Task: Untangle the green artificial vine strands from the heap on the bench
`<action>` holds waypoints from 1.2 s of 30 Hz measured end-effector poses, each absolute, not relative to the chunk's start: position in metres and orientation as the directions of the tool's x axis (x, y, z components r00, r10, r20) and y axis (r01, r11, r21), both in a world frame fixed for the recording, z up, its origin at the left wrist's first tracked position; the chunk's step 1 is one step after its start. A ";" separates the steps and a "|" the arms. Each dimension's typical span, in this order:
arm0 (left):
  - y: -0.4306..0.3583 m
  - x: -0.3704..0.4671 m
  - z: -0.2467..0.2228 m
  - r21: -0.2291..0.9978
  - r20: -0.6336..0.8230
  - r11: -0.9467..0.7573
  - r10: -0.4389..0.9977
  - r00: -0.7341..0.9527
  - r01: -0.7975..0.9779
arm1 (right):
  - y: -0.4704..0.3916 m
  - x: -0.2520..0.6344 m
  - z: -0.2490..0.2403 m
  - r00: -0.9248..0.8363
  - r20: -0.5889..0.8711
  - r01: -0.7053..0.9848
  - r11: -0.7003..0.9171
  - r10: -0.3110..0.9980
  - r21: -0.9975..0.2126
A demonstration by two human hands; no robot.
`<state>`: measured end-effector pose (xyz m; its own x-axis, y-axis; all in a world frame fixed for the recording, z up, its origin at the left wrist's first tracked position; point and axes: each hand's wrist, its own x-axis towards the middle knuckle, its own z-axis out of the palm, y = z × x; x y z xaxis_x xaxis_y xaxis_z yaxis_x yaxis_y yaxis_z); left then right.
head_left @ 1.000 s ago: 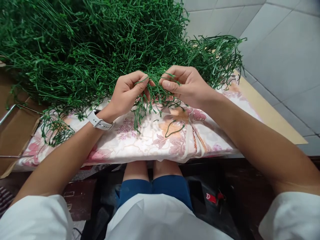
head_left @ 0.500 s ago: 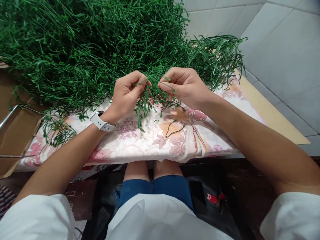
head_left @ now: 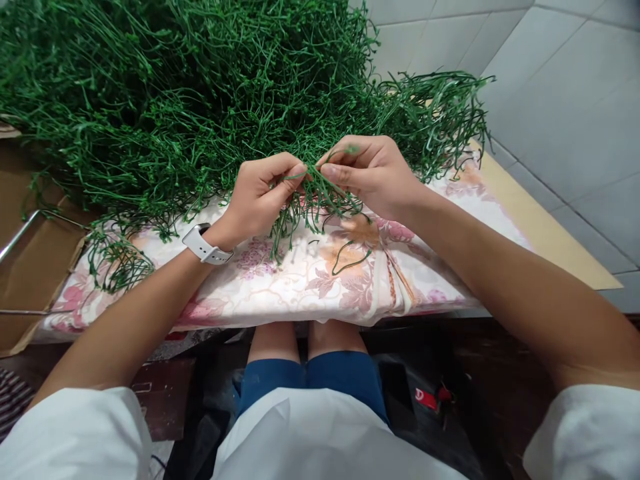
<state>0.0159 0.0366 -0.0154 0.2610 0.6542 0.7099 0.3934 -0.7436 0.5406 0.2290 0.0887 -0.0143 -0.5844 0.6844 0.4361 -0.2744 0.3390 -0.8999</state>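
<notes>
A large heap of thin green plastic stems point(head_left: 200, 100) covers the back of the table. In front of it, my left hand point(head_left: 263, 193), with a white watch point(head_left: 206, 245) on its wrist, pinches a thin green stem between thumb and index finger. My right hand point(head_left: 375, 175) pinches another green stem, whose blurred tip sticks up above the fingers. The fingertips of both hands almost meet, and more stems hang below them. One loose bent stem point(head_left: 345, 268) lies on the flowered cloth point(head_left: 300, 293).
At the left is an open cardboard box point(head_left: 30, 287) with a metal bar point(head_left: 19, 235) near it. A small tangle of stems point(head_left: 117, 261) lies beside the box. A tan board point(head_left: 545, 227) sticks out at the right, near a tiled wall point(head_left: 575, 100).
My left hand has moved right, closer to my right hand. The stem tip over my right hand has risen. Stems hanging below my left hand have shifted slightly.
</notes>
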 end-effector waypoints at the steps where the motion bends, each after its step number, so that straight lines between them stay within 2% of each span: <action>1: 0.038 0.015 -0.016 0.498 0.745 -0.765 0.618 0.251 0.409 | 0.088 0.228 -0.014 -0.586 0.427 -0.281 0.321 0.689 -0.904; 5: 0.041 0.015 -0.020 0.339 0.845 -0.815 0.483 0.229 0.469 | 0.084 0.223 -0.013 -0.602 0.404 -0.315 0.260 0.689 -0.913; 8: 0.038 0.017 -0.022 0.330 0.874 -0.804 0.459 0.162 0.494 | 0.080 0.221 -0.011 -0.612 0.404 -0.330 0.244 0.680 -0.912; 13: 0.032 0.020 -0.019 0.514 0.758 -0.743 0.627 0.178 0.428 | 0.080 0.223 -0.009 -0.620 0.386 -0.347 0.203 0.683 -0.916; 18: 0.028 0.025 -0.012 0.757 0.558 -0.607 0.793 0.246 0.242 | 0.082 0.224 -0.013 -0.644 0.302 -0.318 0.113 0.703 -0.941; 21: 0.027 0.026 -0.010 0.824 0.485 -0.539 0.831 0.273 0.175 | 0.081 0.222 -0.014 -0.652 0.290 -0.311 0.102 0.700 -0.945; 25: 0.027 0.025 -0.011 0.845 0.466 -0.513 0.845 0.261 0.152 | 0.081 0.221 -0.017 -0.665 0.329 -0.322 0.140 0.670 -0.936; 28: 0.028 0.027 -0.013 0.838 0.484 -0.525 0.841 0.242 0.148 | 0.084 0.225 -0.018 -0.754 0.308 -0.267 0.158 0.580 -0.951; 31: 0.028 0.028 -0.014 0.883 0.433 -0.466 0.856 0.283 0.057 | 0.085 0.229 -0.017 -0.863 0.293 -0.241 0.174 0.411 -0.955; 34: 0.024 0.029 -0.010 0.957 0.291 -0.277 0.880 0.376 -0.091 | 0.083 0.232 -0.014 -0.903 0.321 -0.271 0.201 0.287 -0.942; 36: 0.020 0.028 -0.005 0.983 0.181 -0.144 0.882 0.436 -0.119 | 0.081 0.233 -0.010 -0.904 0.349 -0.300 0.215 0.248 -0.930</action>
<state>0.0284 0.0198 -0.0050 0.4357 0.8816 0.1814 -0.1186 -0.1435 0.9825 0.2332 0.0811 -0.0097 -0.9039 0.2479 0.3487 -0.2996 0.2150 -0.9295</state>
